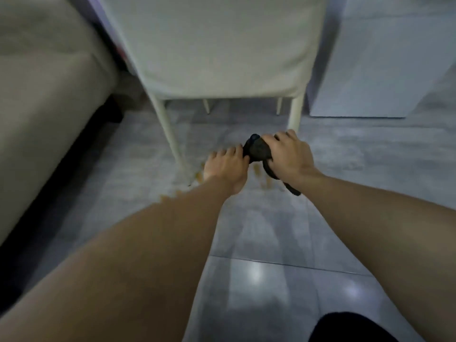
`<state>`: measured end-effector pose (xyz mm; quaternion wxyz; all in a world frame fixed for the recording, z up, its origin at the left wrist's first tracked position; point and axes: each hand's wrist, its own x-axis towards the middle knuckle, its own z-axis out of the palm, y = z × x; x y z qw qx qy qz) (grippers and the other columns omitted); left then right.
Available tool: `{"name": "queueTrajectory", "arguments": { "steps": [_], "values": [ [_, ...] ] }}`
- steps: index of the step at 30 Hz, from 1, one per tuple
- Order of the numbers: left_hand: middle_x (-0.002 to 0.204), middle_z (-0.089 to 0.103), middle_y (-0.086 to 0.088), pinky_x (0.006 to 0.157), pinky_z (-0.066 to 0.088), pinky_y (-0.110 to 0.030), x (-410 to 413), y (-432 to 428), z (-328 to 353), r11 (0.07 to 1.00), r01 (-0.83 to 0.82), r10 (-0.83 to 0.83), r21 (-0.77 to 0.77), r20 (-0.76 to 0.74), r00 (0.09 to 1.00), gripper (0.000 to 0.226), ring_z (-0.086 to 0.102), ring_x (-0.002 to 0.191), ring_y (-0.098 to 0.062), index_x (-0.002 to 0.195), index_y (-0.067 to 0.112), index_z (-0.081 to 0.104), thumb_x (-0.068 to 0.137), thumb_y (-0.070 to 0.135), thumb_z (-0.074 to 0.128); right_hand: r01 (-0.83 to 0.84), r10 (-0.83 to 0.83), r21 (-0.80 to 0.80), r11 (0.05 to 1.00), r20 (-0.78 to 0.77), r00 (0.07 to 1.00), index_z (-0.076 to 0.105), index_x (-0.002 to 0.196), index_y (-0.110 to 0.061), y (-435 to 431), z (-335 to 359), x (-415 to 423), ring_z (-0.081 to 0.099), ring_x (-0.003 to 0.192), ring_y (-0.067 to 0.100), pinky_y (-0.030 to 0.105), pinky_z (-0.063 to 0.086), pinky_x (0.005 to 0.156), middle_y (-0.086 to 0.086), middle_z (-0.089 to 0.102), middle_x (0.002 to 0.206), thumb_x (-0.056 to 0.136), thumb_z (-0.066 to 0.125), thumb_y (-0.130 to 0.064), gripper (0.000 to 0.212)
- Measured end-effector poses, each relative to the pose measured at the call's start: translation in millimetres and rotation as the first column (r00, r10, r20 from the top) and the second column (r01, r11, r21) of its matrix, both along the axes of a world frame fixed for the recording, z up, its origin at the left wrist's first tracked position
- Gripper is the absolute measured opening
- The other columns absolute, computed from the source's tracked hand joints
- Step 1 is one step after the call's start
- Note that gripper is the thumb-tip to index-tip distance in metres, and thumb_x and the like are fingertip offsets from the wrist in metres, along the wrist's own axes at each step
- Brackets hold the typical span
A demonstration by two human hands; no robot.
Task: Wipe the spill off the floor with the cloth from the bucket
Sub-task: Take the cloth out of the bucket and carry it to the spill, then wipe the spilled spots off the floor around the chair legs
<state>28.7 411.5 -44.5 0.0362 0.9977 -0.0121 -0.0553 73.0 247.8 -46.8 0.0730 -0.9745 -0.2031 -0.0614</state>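
Note:
A dark bunched cloth (256,149) is held above the grey tiled floor, one end trailing down to the lower right. My right hand (288,154) is closed around the cloth from the right. My left hand (225,165) grips its left end with the fingertips. An orange-brown spill (265,182) lies in patches on the floor under and around both hands, with more patches of the spill by my left forearm. No bucket is in view.
A white chair (217,53) stands just beyond the hands, its front legs (170,134) near the spill. A beige sofa (44,95) is on the left and a white cabinet (385,70) at the right. A dark object (350,328) sits at the bottom edge.

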Motion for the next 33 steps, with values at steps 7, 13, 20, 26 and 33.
{"name": "queueTrajectory", "arguments": {
  "steps": [7,13,20,26,33],
  "values": [
    [0.145,0.051,-0.007,0.107,0.035,-0.044,-45,104,-45,0.969,-0.238,0.240,0.069,-0.024,0.970,0.053,0.050,0.129,-0.030,0.151,0.013,0.030,0.105,0.038,0.021,-0.241,0.241,-0.002,0.971,0.007,0.971,0.053,0.138,-0.016,118,-66,-12,0.048,0.118,0.033,0.037,0.031,0.063,0.012,0.055,0.121,0.082,0.072,-0.015,0.059],
    [0.151,0.045,-0.009,0.113,0.031,-0.046,-83,151,-114,0.942,-0.326,0.333,0.086,-0.084,0.939,0.061,0.044,0.135,-0.028,0.155,0.010,0.024,0.103,0.042,0.018,-0.382,0.378,-0.032,0.924,-0.090,0.921,0.061,0.128,-0.018,166,-166,-53,0.056,0.107,0.033,0.040,0.046,0.075,0.013,0.060,0.115,0.075,0.081,-0.028,0.057],
    [0.161,0.034,-0.006,0.120,0.020,-0.047,-132,157,-194,0.921,-0.390,0.382,-0.001,-0.192,0.904,0.066,0.031,0.146,-0.026,0.159,0.011,0.016,0.104,0.048,0.016,-0.516,0.466,-0.055,0.855,-0.358,0.809,0.048,0.146,-0.033,145,-249,-114,0.039,0.136,0.030,0.054,0.029,0.105,0.006,0.048,0.144,0.067,0.029,-0.103,0.108],
    [0.163,0.028,-0.007,0.121,0.019,-0.048,-144,162,-224,0.886,-0.455,0.439,-0.083,-0.163,0.884,0.066,0.025,0.149,-0.028,0.160,0.013,0.015,0.105,0.049,0.016,-0.102,0.109,0.052,0.993,-0.164,0.980,0.046,0.147,-0.030,172,-237,-84,0.029,0.146,0.035,0.060,0.025,0.107,0.008,0.043,0.154,0.082,0.033,-0.089,0.089],
    [0.170,-0.005,-0.004,0.126,0.000,-0.046,-161,192,-254,0.819,-0.562,0.544,-0.117,-0.154,0.825,0.070,-0.010,0.155,-0.027,0.160,0.020,-0.006,0.102,0.057,0.007,-0.066,0.017,-0.141,0.988,-0.323,0.946,0.002,0.161,-0.034,228,-266,-86,-0.008,0.153,0.042,0.070,0.000,0.116,0.010,-0.002,0.170,0.071,0.004,-0.098,0.110]
  ]
}}
